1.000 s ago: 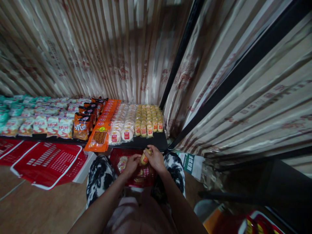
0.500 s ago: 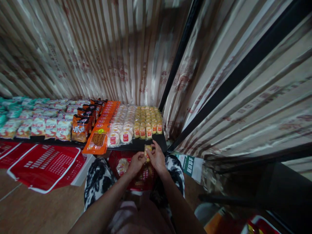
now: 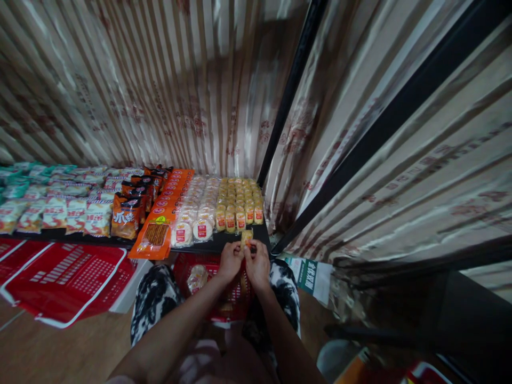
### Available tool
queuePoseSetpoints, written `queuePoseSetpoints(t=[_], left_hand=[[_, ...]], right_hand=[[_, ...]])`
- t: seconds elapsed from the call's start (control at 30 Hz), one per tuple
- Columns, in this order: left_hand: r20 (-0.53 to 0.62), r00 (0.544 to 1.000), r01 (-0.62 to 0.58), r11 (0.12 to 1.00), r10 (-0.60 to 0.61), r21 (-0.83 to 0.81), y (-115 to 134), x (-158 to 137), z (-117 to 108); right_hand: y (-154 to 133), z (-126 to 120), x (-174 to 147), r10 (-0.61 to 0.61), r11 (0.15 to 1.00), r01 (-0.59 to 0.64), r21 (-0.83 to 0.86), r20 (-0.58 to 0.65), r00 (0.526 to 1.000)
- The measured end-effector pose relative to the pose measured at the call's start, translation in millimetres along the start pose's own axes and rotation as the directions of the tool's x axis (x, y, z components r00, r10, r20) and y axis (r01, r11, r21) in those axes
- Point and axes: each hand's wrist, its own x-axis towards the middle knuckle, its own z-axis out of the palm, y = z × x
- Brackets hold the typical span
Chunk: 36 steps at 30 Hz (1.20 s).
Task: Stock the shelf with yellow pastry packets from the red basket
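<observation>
Between the fingers of my left hand (image 3: 232, 262) and my right hand (image 3: 258, 263) is a small yellow wrapped snack pack (image 3: 246, 238), held upright at the shelf's front edge. Both hands pinch it from its lower sides. Just beyond it, rows of matching yellow packs (image 3: 240, 205) with red-and-white labels stand on the black shelf (image 3: 214, 246). Left of those are rows of round white wrapped snacks (image 3: 202, 229). Below my hands, a red basket (image 3: 182, 266) sits between my knees, with a round white wrapped pack (image 3: 197, 278) in it.
Orange snack bags (image 3: 158, 232), dark-orange bags (image 3: 126, 216) and white bags (image 3: 98, 217) line the shelf to the left. A larger red basket (image 3: 76, 277) stands below them. Pleated curtain (image 3: 224, 106) hangs behind, with black poles (image 3: 290, 101) at the right.
Both hands have brought the yellow pack slightly forward and up, to the shelf edge. My right fingers have come down from above it to its side. The view has shifted a little.
</observation>
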Motion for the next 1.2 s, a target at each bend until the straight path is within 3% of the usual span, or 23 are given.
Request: queuePoseSetpoints(t=[0.57,0.73,0.93,1.2], left_hand=[[-0.021,1.0,-0.02,0.992,0.023,0.125,10.3,35.8,26.6],[0.008,0.999,-0.037,0.994,0.036,0.103,16.2,41.6,29.2],[0.023,0.993,-0.116,0.974,0.114,0.194,21.3,46.3,27.2],[0.014,0.996,-0.091,0.982,0.09,0.167,17.3,55.1,28.8]], right_hand=[[15.0,11.1,20.0,-0.046,0.999,0.042,-0.033,-0.13,0.99],[16.0,10.3,26.6,-0.039,0.999,0.038,-0.015,-0.127,0.991],[16.1,12.3,31.8,0.001,1.0,0.001,0.008,-0.128,0.992],[18.2,17.5,39.6,0.009,1.0,-0.006,0.026,-0.12,0.993]])
